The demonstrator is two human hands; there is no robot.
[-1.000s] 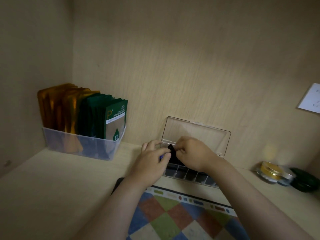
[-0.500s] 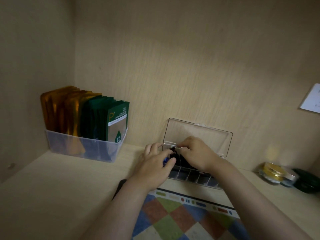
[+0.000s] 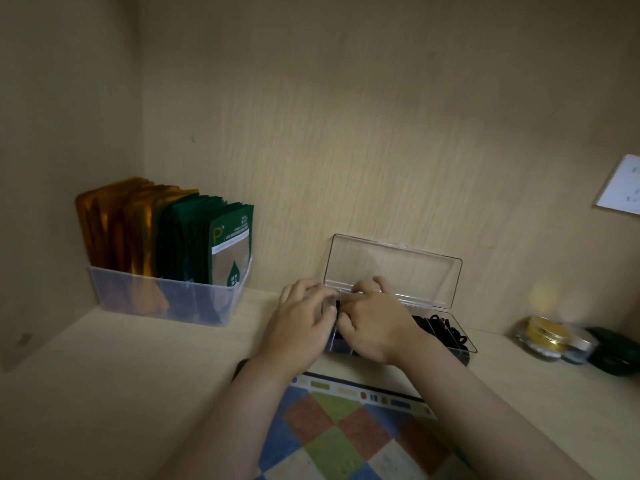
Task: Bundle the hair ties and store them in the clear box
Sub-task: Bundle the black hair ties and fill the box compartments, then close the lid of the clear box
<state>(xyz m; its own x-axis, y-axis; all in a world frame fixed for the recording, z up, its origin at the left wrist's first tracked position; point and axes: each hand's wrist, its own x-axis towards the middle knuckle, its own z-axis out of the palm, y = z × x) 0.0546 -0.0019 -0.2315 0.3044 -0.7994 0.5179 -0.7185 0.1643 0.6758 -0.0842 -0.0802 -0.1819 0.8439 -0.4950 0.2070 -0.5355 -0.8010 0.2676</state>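
Observation:
A clear box (image 3: 464, 344) with dividers stands against the back wall, its lid (image 3: 394, 268) raised. Black hair ties (image 3: 443, 329) lie in its right compartments. My left hand (image 3: 298, 327) and my right hand (image 3: 374, 327) meet over the box's left end, fingers curled. Between them a small dark bundle of hair ties (image 3: 337, 304) shows, pinched by both hands. The left compartments are hidden under my hands.
A clear bin (image 3: 166, 299) with gold and green packets stands at the back left. A checkered mat (image 3: 346, 434) lies in front of the box. Small round jars (image 3: 550, 337) and a dark green object (image 3: 613, 351) sit at the right. A white plate (image 3: 620, 187) is on the wall.
Both hands have moved down and forward, deeper over the box's left end. The dark bundle between them shows less than before.

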